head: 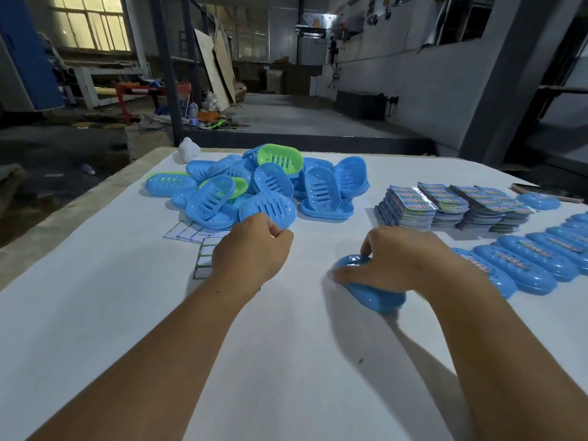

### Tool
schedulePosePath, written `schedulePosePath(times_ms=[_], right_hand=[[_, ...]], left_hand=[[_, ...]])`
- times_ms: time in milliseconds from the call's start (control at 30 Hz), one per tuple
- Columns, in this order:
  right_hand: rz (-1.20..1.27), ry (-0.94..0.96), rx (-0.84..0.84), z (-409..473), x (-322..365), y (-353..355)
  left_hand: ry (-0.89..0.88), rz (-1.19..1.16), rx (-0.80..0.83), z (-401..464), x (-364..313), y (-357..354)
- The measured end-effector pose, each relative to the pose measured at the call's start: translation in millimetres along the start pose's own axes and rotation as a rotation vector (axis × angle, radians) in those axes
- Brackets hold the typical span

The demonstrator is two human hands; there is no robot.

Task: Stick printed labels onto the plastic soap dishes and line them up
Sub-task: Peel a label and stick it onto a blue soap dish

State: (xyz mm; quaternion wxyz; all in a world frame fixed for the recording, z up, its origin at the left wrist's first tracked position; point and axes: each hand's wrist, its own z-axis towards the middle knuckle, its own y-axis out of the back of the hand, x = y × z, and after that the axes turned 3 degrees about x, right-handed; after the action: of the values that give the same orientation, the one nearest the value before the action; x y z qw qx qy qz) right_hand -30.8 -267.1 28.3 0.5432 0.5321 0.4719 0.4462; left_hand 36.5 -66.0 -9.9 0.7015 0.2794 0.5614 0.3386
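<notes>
Dishes (251, 189) of smooth, glossy plastic lie heaped at the far middle of the table (95, 313), oval shells with slotted floors, most blue and a few green. The table is covered in a matt white sheet. The right hand (410, 262) grips one blue dish (375, 297) lying upside down on the sheet, fingers curled over its rounded back. The left hand (251, 249) is curled into a loose fist at the near edge of the heap; whether it pinches anything cannot be told. Under and beside that hand lie white backing sheets (203, 259) with green-edged empty rectangles. Stacks of labels (445, 205), shiny and printed in many colours, stand at the right; their writing is too small to read. Nearer, a row (525, 265) of blue dishes lies side by side, each upside down with a label strip along its back.
</notes>
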Motion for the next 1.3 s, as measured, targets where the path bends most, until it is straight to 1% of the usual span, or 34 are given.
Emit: schedulePosePath(times_ms=[167,367,533,667,800,900,1067,1200,1300], right_hand=[[0.077,-0.096,0.102,-7,-19,7],[0.12,-0.137,0.097,-1,-35,4],[0.167,-0.148,0.102,8,-45,-1],[0.23,-0.117,0.031,15,-37,-7],[0.278,-0.054,-0.051,20,-22,-15],[0.294,-0.026,-0.085,21,-15,-19],[0.362,-0.014,-0.12,22,-10,-21],[0.396,0.012,-0.153,23,-6,-22],[0.443,0.053,-0.221,24,-2,-22]], left_hand=[[-0.002,0.011,-0.002,0,2,-2],[0.013,0.068,-0.027,2,7,1],[-0.058,0.145,-0.183,11,16,4],[-0.062,0.268,-0.316,25,27,7],[-0.067,0.21,-0.321,36,32,3],[-0.053,0.125,-0.315,42,34,2],[0.017,-0.07,-0.296,44,37,5],[-0.058,-0.026,-0.376,39,33,8],[-0.122,-0.07,-0.439,34,25,14]])
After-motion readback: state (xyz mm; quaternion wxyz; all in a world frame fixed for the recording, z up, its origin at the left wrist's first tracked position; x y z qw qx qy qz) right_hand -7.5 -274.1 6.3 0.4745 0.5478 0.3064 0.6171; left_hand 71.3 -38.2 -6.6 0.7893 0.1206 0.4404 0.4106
